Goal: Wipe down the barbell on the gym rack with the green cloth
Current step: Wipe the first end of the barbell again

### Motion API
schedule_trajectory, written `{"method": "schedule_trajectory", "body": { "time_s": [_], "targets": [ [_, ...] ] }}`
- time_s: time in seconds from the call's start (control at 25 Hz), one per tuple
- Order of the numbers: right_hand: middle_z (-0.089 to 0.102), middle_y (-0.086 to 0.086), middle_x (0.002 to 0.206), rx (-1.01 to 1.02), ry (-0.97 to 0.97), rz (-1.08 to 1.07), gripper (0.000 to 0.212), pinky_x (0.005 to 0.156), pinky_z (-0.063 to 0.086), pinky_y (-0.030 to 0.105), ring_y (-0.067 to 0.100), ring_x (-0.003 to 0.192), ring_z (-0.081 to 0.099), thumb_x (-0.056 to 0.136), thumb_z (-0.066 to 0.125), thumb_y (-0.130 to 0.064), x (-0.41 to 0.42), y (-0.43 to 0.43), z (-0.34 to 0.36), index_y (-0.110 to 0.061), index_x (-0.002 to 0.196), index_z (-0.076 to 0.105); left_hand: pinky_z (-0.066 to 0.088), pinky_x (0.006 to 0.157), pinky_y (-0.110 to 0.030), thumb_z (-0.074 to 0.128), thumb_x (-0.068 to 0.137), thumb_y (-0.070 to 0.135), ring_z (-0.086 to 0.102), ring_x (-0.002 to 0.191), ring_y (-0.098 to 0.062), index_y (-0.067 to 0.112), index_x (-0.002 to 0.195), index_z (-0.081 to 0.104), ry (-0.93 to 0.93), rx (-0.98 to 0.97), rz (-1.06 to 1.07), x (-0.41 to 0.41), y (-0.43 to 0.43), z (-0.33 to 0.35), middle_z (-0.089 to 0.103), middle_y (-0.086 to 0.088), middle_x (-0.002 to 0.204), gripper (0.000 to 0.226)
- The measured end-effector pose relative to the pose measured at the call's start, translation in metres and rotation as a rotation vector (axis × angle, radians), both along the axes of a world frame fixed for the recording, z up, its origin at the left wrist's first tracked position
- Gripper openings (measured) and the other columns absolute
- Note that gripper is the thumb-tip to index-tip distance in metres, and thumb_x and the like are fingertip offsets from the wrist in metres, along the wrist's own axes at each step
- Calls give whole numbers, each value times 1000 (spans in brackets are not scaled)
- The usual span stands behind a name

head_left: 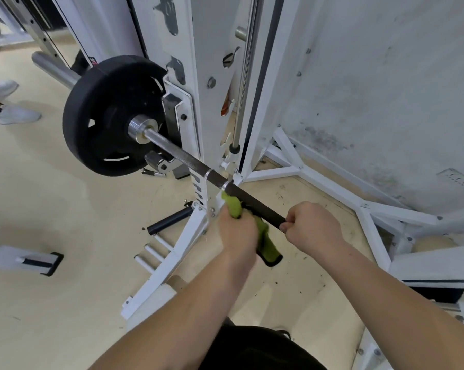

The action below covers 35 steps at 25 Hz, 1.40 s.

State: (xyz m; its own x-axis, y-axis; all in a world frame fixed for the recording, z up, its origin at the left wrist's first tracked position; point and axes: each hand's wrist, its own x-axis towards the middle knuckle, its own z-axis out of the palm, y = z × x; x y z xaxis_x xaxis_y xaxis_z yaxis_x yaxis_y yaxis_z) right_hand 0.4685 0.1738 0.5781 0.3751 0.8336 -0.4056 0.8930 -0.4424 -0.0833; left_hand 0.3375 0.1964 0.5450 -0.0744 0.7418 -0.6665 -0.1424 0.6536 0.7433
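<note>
Both hands meet the barbell (188, 157), slanting from ten o'clock to centre on the white rack (196, 108). Left hand (236, 231) clenches the soft, limp green cloth (268, 245) beside the shaft; right hand (315, 225) grasps the stiff, heavy steel.

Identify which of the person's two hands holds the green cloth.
The left hand: it grips the green cloth, while the right hand grips only the barbell itself, with no cloth in it.
</note>
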Motion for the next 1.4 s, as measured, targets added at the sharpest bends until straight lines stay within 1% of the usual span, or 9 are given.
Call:
{"method": "schedule_trajectory", "body": {
  "time_s": [0.12, 0.24, 0.32, 0.52, 0.68, 0.84, 0.96, 1.16, 1.4],
  "targets": [
    [67, -1, 77, 7, 39, -21, 19, 61, 51, 30, 22, 76, 65, 93, 68, -37, 2, -2, -2, -23, 81, 74, 53, 51, -24, 53, 98, 8, 62, 65, -22, 6, 98, 61, -2, -36, -185, 4, -24, 7, 66, -10, 80, 8],
    [68, -1, 78, 29, 61, -29, 18, 61, 48, 28, 22, 75, 65, 94, 66, -36, 4, -5, -3, -24, 84, 74, 63, 75, -39, 61, 94, 8, 72, 84, -33, 13, 90, 66, -46, -74, 29, -14, 16, -11, 72, -14, 89, 8],
    [66, -2, 74, 55, 51, -10, 17, 57, 45, 26, 21, 71, 63, 94, 66, -34, 3, -7, -5, -24, 83, 73, 58, 71, -40, 56, 95, 16, 67, 82, -32, 25, 90, 60, 74, -4, 132, -15, 25, -11, 68, -10, 88, 11],
    [64, -3, 74, 0, -34, 41, 10, 54, 45, 25, 17, 67, 62, 91, 64, -31, -1, 2, 0, -25, 88, 71, 59, 66, -36, 62, 98, 19, 68, 79, -27, 22, 100, 65, 23, 26, -121, -26, 2, -11, 72, -8, 89, 5],
    [66, -7, 95, 77, 25, 119, 21, 65, 54, 30, 18, 83, 64, 85, 64, -30, -16, 20, 3, -27, 104, 71, 53, 75, -30, 61, 97, 16, 62, 84, -19, 25, 112, 65, 258, 361, 9, -74, 42, 10, 67, 1, 95, 18],
    [59, -7, 90, 184, 111, 155, 15, 59, 46, 30, 21, 85, 60, 90, 62, -42, -46, 49, -6, -27, 91, 66, 45, 79, -25, 63, 93, 13, 57, 99, -14, 32, 144, 44, 584, 748, -569, -75, 73, 4, 46, -2, 137, 57],
    [53, -8, 76, 180, 76, 153, 15, 50, 32, 26, 21, 78, 56, 92, 62, -37, -55, 57, -16, -24, 85, 65, 55, 84, -37, 61, 93, 9, 64, 109, -35, 30, 156, 38, 961, 812, -1057, -86, 98, -25, 24, -12, 161, 70],
    [62, -4, 85, 180, -23, 138, 16, 54, 34, 25, 21, 80, 59, 92, 59, -28, -61, 62, -24, -26, 100, 71, 53, 95, -47, 49, 85, -5, 60, 116, -40, 17, 142, 57, 859, 809, -850, -115, 155, -13, 51, -13, 140, 61],
    [58, -6, 86, 162, -68, 115, 12, 58, 38, 27, 21, 80, 55, 88, 55, -26, -69, 64, -21, -26, 91, 68, 53, 96, -40, 54, 93, 33, 61, 120, -37, 10, 131, 63, 714, 895, -1071, -85, 88, -5, 38, -17, 156, 45]
  ]
}}
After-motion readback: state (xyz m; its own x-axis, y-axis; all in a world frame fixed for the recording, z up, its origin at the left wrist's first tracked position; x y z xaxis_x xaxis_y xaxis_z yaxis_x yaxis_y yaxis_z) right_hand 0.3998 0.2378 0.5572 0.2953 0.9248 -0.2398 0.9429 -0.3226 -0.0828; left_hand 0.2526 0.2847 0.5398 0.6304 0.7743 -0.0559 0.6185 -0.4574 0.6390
